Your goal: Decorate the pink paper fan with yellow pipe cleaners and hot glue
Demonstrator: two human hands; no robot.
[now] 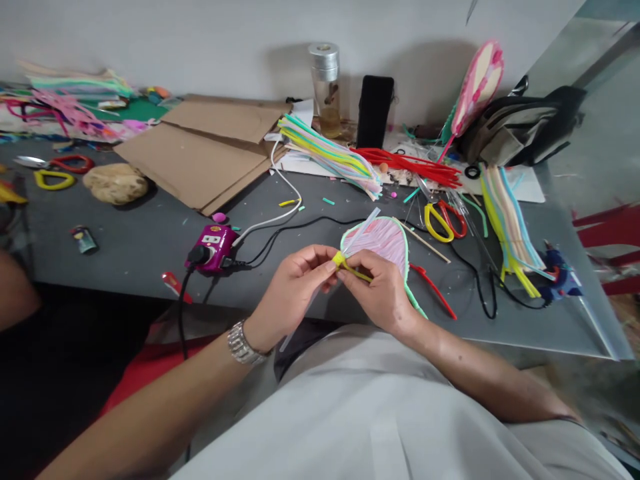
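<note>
My left hand [303,273], with a metal watch on the wrist, pinches a yellow pipe cleaner [339,259] coiled round a translucent stick that looks like a glue stick [369,220]. The stick runs slantwise, its lower end showing below my left hand. Thumb and fingers of my right hand [377,287] are closed on a loose loop of the same yellow pipe cleaner. Just behind my right hand lies a rounded pink fan shape [385,241] edged in light green, partly hidden by that hand. A bent red pipe cleaner [434,291] is to its right.
Pipe cleaner bundles [333,155], scissors [440,221], a glue gun [560,277] and a phone [375,111] surround the work spot. Leftward are a purple power socket [213,248], cardboard [215,150] and a stone-like lump [116,183]. Cables cross the grey table. Another person's limb shows at far left.
</note>
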